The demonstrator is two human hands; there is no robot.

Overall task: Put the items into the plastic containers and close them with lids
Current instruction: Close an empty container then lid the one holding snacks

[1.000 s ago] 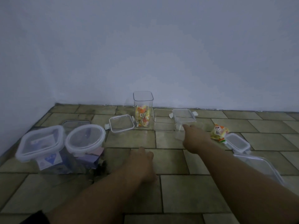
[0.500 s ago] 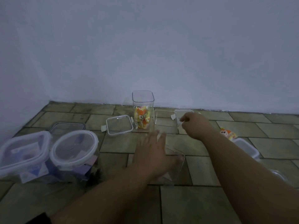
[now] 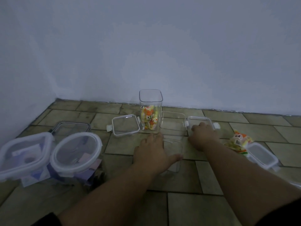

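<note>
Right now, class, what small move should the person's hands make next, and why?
Probably the right hand should leave the lid it rests on and reach for the loose snack packet beside it. The clear container that the left hand touches looks empty, so filling likely comes before lidding.

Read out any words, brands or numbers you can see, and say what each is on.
No text can be read here.
Snack packets in the tall container: print too blurred.
Loose snack packets at right: too blurred.
Purple and white packs in the lidded containers: too blurred.
</note>
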